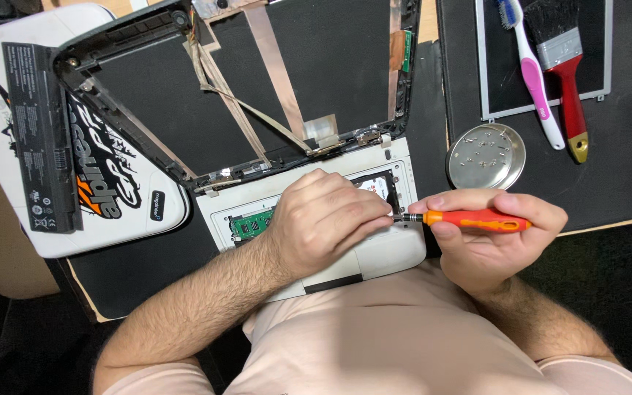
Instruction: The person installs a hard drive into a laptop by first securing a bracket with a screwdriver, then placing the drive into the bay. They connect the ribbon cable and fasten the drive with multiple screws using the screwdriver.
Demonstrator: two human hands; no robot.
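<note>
My right hand (488, 238) closed round screwdriver (469, 219), tip at laptop (396, 252) bay. My left hand (323, 219) curled, fingertips pinching shaft near tip. Screw dish (486, 156) near.

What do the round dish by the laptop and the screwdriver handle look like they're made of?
The round silver dish looks like metal, probably steel: shiny, reflective, with a rolled rim and small screws lying in it. The orange screwdriver handle, held in the right hand, looks like matte plastic or rubbery grip; which one is unclear. Its dark collar near the tip seems plastic too.
</note>
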